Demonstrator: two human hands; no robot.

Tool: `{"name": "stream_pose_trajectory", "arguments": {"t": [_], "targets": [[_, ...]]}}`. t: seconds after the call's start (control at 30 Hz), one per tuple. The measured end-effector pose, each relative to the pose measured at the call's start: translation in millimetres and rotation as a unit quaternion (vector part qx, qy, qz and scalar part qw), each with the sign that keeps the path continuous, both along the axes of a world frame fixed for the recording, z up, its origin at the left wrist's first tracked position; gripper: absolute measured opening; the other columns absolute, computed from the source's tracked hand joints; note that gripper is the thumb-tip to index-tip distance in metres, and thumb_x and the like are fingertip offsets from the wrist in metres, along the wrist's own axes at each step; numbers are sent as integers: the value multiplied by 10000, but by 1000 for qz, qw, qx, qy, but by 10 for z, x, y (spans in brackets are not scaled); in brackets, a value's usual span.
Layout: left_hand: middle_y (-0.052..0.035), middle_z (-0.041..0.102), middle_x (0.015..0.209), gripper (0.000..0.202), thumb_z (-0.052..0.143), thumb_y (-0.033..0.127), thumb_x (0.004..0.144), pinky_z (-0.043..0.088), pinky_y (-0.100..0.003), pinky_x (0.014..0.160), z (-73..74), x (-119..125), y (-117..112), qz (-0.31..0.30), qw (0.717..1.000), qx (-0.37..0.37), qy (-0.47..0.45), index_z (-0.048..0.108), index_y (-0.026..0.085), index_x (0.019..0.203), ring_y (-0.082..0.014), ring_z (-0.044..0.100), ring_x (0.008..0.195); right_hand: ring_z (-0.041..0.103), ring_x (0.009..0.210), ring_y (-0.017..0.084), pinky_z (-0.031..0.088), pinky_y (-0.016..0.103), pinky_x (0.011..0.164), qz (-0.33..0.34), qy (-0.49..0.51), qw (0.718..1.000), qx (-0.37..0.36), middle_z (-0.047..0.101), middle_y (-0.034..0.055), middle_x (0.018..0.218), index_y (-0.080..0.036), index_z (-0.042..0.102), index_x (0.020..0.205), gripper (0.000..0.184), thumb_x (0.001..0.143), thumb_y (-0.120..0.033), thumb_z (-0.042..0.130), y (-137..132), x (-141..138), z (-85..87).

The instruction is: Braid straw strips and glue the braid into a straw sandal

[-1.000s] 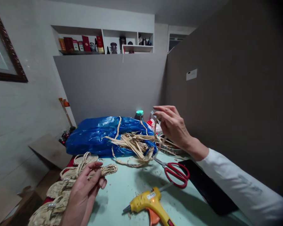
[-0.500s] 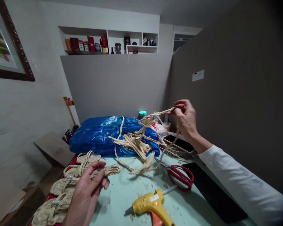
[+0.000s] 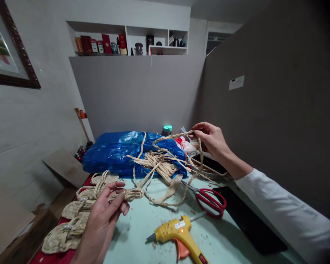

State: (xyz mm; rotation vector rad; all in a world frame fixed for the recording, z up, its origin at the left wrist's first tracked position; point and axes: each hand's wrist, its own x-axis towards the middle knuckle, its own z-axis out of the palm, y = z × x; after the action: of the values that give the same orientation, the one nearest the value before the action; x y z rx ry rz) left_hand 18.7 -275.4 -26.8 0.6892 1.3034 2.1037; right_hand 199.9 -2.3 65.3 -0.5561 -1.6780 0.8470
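Note:
My left hand (image 3: 108, 207) pinches a small coiled piece of braided straw (image 3: 133, 194) between thumb and fingers, low over the table. Up at the right, my right hand (image 3: 210, 137) grips a long straw braid (image 3: 173, 136) between thumb and fingertips. From there the braid sags in a loop down to the tabletop and runs back over the blue bag. A yellow glue gun (image 3: 178, 231) lies in front, its small light glowing orange. Beyond it rest red-handled scissors (image 3: 211, 202), blades partly under the braid.
A blue plastic bag (image 3: 112, 150) with loose straw strips (image 3: 159, 165) fills the table's back. Several woven straw sandals (image 3: 62, 236) line the left on red cloth. At right are a black flat panel (image 3: 250, 220) and a round tray (image 3: 209, 176) holding a phone.
My right hand has moved a little left and down with the braid. The raised loop has swung left over the bag. The left hand keeps its hold, and the view has tilted slightly.

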Motion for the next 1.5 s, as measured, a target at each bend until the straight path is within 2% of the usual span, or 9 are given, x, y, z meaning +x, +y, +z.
{"name": "stream_pose_trajectory", "arguments": {"t": [0.2, 0.4, 0.53, 0.67, 0.83, 0.97, 1.13, 1.23, 1.5], "targets": [[26, 557, 669, 358, 800, 295, 686, 399, -204, 494, 11, 16, 6, -1, 1000, 1, -2, 616, 175, 968, -84, 474, 528, 711, 737, 195, 591, 301, 616, 81, 63, 990, -92, 672, 37, 772, -206, 573, 796, 136, 689, -247, 647, -114, 7, -98], [8, 592, 777, 406, 805, 283, 674, 380, -209, 474, 32, 40, 4, 0, 1000, 5, -1, 603, 177, 1010, -66, 461, 501, 716, 812, 234, 608, 353, 679, 122, 47, 985, -116, 661, 55, 771, -210, 530, 801, 181, 658, -237, 638, -217, 12, -59], [7, 591, 787, 412, 793, 279, 691, 394, -209, 486, 53, 66, -4, -6, 1000, 4, 2, 596, 182, 1039, -64, 463, 511, 706, 882, 215, 591, 358, 768, 107, 1, 991, -77, 678, 58, 870, -226, 507, 861, 157, 729, -284, 570, -202, -64, -63], [15, 574, 774, 400, 777, 280, 728, 399, -204, 497, 42, 17, -19, -18, 1000, 1, 1, 591, 185, 1069, -66, 469, 527, 677, 701, 208, 565, 355, 655, 35, -132, 990, -23, 641, 46, 738, -222, 485, 766, 70, 720, -195, 531, -36, -127, -283], [21, 559, 771, 359, 764, 269, 747, 402, -205, 512, 49, -29, -47, -26, 1000, -3, 10, 596, 191, 1054, -69, 470, 542, 578, 718, 230, 447, 339, 651, -85, -337, 933, 90, 588, 77, 746, -196, 507, 720, 76, 712, -132, 548, 113, 35, -594], [23, 552, 756, 356, 763, 266, 748, 402, -207, 519, 69, -29, -67, -26, 1000, 1, 5, 596, 192, 1053, -68, 460, 540, 561, 843, 271, 405, 349, 705, -102, -456, 869, 165, 599, 160, 918, -146, 582, 798, 32, 775, -140, 560, 48, 102, -641], [30, 544, 710, 357, 768, 258, 743, 389, -194, 498, 81, -16, -69, -20, 1000, -8, 3, 591, 188, 1045, -66, 458, 528, 601, 894, 231, 421, 322, 781, -39, -542, 810, 219, 639, 139, 953, -140, 658, 860, 202, 930, -207, 481, -300, -192, -596], [16, 570, 757, 369, 772, 267, 735, 387, -196, 485, 82, 2, -58, -15, 1000, -9, 2, 595, 177, 1046, -58, 453, 514, 623, 913, 217, 464, 336, 823, 0, -566, 795, 220, 658, 118, 1000, -139, 671, 944, 269, 943, -370, 532, -491, -492, -664], [12, 582, 802, 373, 773, 257, 724, 381, -198, 473, 12, 26, -27, -28, 1000, -8, -4, 591, 178, 1039, -41, 454, 486, 629, 1010, 217, 544, 422, 847, 2, -563, 816, 131, 610, 92, 1201, -159, 580, 1210, 325, 939, -337, 587, -295, -1083, -972]]}}
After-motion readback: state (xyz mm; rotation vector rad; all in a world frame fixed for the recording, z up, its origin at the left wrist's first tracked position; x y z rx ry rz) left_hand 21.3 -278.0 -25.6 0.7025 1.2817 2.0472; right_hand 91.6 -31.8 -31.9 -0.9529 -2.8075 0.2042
